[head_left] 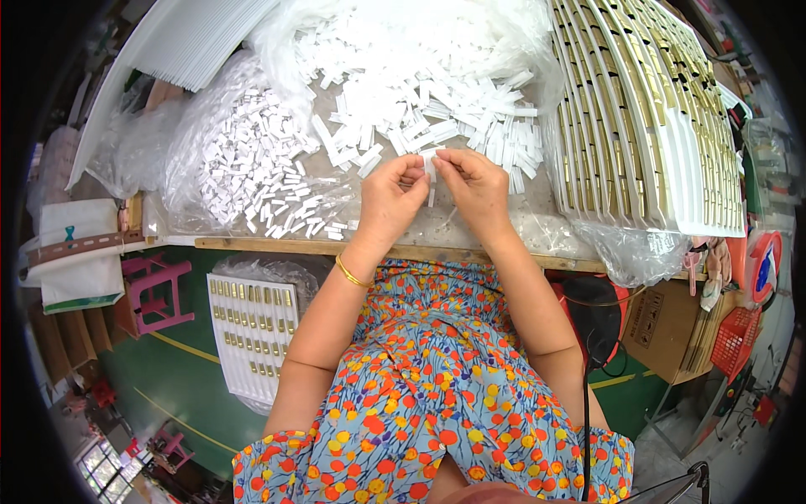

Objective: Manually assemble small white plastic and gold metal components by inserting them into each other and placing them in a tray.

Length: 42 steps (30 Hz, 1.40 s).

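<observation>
Over the near part of the worktable, my left hand (393,198) and my right hand (477,186) meet, fingertips pinched together. Between them is a small translucent white plastic piece (431,165), with a narrow strip of it pointing down toward me. Both hands are closed on it; the fingers cover part of it, so whether it is one piece or two joined cannot be told. Just beyond my fingers spreads a heap of long clear-white plastic pieces (420,105). To the left lies a pile of shorter white pieces (252,155), some spilling toward the table's front edge.
Stacked white trays (663,168) of gold-coloured tubes stand on the right. White sheets or trays (189,42) are stacked at the far left. Crumpled plastic bags (638,252) hang over the wooden front edge (294,246). Below left are another filled tray (252,336) and a pink stool (157,292).
</observation>
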Available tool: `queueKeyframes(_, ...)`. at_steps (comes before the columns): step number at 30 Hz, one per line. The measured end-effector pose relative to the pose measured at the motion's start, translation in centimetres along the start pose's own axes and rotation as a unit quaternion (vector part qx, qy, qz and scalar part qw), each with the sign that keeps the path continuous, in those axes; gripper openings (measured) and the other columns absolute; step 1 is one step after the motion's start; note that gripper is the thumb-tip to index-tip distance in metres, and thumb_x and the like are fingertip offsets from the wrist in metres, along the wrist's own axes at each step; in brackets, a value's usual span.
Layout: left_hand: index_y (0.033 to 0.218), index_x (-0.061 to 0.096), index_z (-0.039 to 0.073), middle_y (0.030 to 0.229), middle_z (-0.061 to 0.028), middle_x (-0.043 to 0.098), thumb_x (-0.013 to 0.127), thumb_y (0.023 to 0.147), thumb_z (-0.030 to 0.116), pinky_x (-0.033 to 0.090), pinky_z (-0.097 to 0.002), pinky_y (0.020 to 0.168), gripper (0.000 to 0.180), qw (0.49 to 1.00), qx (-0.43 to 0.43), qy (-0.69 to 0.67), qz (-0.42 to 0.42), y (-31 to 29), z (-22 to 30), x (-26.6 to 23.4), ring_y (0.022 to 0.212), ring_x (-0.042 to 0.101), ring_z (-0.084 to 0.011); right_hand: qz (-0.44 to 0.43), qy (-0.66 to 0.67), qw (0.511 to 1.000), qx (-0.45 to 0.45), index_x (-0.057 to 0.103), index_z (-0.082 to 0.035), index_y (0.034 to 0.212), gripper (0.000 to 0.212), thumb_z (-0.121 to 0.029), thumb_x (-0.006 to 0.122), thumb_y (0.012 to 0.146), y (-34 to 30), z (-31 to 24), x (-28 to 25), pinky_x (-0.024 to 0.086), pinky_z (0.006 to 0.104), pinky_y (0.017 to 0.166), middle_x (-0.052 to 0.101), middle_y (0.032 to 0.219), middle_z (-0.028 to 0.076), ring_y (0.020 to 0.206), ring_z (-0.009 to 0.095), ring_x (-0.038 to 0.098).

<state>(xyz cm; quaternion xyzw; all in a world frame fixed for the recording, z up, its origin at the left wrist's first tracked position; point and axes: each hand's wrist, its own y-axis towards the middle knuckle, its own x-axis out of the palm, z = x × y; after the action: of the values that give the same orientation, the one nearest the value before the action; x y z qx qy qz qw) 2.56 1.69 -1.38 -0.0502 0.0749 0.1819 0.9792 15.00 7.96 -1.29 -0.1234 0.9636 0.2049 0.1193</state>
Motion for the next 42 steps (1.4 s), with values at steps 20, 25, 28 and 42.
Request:
queueKeyframes(20,0.094,0.061,-0.002,0.075,-0.0045,0.060,0.061,0.073,0.000,0.050,-0.0225,0.059,0.021,0.989,0.143,0.019,-0.019,-0.2,1.4,-0.5,0.067,0.059,-0.0111,0.004,-0.020,1.000,-0.017,0.064,-0.001,0.077,0.006,-0.003,0.067,0.072,-0.2,-1.5,-0.7,0.046,0.0261,0.052,0.063,0.068,0.010,0.057,0.019,0.059)
queueKeyframes(25,0.098,0.060,-0.005,0.085,-0.0068,0.063,0.062,0.079,-0.001,0.051,-0.0219,0.069,0.020,0.997,0.016,-0.034,-0.061,-0.2,1.0,-0.7,0.076,0.059,-0.0092,-0.007,-0.030,0.999,-0.030,0.064,-0.001,0.077,0.006,-0.002,0.067,0.072,-0.1,-2.4,-0.8,0.047,0.0263,0.052,0.063,0.069,0.010,0.057,0.019,0.060)
queueKeyframes(28,0.097,0.060,-0.004,0.083,-0.0070,0.064,0.063,0.079,0.000,0.050,-0.0213,0.068,0.019,0.994,-0.013,-0.091,-0.061,-0.3,0.8,-0.7,0.076,0.060,-0.0095,-0.023,-0.002,1.000,-0.001,0.065,-0.001,0.080,0.006,-0.003,0.065,0.074,-0.4,-1.9,-0.9,0.047,0.0265,0.053,0.063,0.070,0.009,0.058,0.017,0.060)
queueKeyframes(42,0.091,0.061,-0.002,0.081,-0.0070,0.064,0.065,0.079,0.006,0.048,-0.0236,0.065,0.015,0.952,-0.118,-0.277,-0.059,-0.1,0.4,-1.3,0.073,0.059,-0.0111,-0.189,0.216,0.886,0.365,0.064,0.000,0.087,0.025,-0.024,0.064,0.082,-2.4,-2.3,-1.6,0.044,0.0186,0.051,0.063,0.070,0.003,0.057,0.006,0.055)
